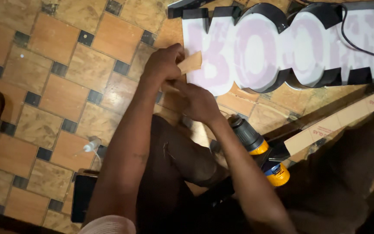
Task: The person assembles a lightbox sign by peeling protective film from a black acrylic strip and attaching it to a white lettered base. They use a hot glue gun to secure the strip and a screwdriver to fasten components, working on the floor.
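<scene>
My left hand (163,63) grips a small tan piece of card or tape backing (190,64) just at the left edge of a large white sign with pink letter shapes and black side walls (260,52), which lies flat on the tiled floor. My right hand (198,102) is just below it, fingers pinched on the lower end of the same tan piece. Both forearms reach up from the bottom of the view over my knee (182,156).
A black and yellow cordless drill (258,149) lies on the floor by my right forearm. A long cardboard strip (338,121) runs at the right. A small white bottle (91,145) and a dark flat object (82,197) lie at lower left. A black cable (351,41) crosses the sign.
</scene>
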